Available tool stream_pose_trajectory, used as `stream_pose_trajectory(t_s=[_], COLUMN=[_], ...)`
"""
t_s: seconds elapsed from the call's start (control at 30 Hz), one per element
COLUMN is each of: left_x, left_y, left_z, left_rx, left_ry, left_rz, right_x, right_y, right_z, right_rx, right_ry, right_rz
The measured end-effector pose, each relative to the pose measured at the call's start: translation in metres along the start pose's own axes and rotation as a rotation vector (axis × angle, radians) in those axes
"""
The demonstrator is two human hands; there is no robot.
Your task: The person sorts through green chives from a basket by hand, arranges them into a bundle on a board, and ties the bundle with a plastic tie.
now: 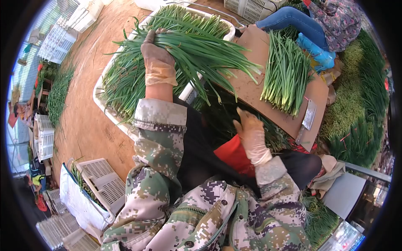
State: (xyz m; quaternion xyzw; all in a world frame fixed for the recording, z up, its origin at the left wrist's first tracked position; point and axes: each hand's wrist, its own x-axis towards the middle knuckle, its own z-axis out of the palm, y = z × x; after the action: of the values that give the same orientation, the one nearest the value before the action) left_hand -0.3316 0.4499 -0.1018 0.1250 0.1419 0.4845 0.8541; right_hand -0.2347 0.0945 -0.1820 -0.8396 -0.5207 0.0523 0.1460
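Note:
My left hand (158, 54), in a stained thin glove, is closed around a bunch of green chives (201, 48). The bunch's long leaves fan out to the right, over the rim of a white plastic crate (99, 90) packed with more chives (119, 79). Above my lap, close to the board's near edge, my right hand (250, 127) is gloved too, its fingers apart and nothing visible in it. A thick pile of chives (287, 73) lies on the brown board (247, 67), cut ends toward me. Beside that pile rests a cleaver (309, 115) with a broad metal blade.
Another person in jeans (293, 23) sits beyond the board, near a blue plastic bag (318, 52). Heaped chives (354, 96) cover the ground at right. White crates (102, 182) stand on the dirt floor (86, 121) at left. Below the board lie darker leaves (224, 111).

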Motion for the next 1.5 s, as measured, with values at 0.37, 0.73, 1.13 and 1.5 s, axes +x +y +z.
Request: stream_pose_trajectory(t_s=[0.37, 0.73, 1.13, 1.5], left_x=[-0.002, 0.005, -0.002, -0.001], left_y=[-0.004, -0.003, -0.001, -0.005], left_z=[-0.001, -0.008, -0.003, -0.006], left_rx=[-0.021, 0.056, 0.118, -0.011], left_ry=[-0.027, -0.081, -0.081, -0.101], left_rz=[0.0, 0.003, -0.032, -0.112], right_x=[0.048, 0.014, 0.07, 0.121], right_y=[-0.033, 0.049, 0.034, 0.017], right_z=[0.038, 0.01, 0.033, 0.051], right_rx=[0.587, 0.088, 1.123, 2.295], right_ry=[0.27, -0.189, 0.073, 0.04], right_rz=[-0.024, 0.282, 0.393, 0.31])
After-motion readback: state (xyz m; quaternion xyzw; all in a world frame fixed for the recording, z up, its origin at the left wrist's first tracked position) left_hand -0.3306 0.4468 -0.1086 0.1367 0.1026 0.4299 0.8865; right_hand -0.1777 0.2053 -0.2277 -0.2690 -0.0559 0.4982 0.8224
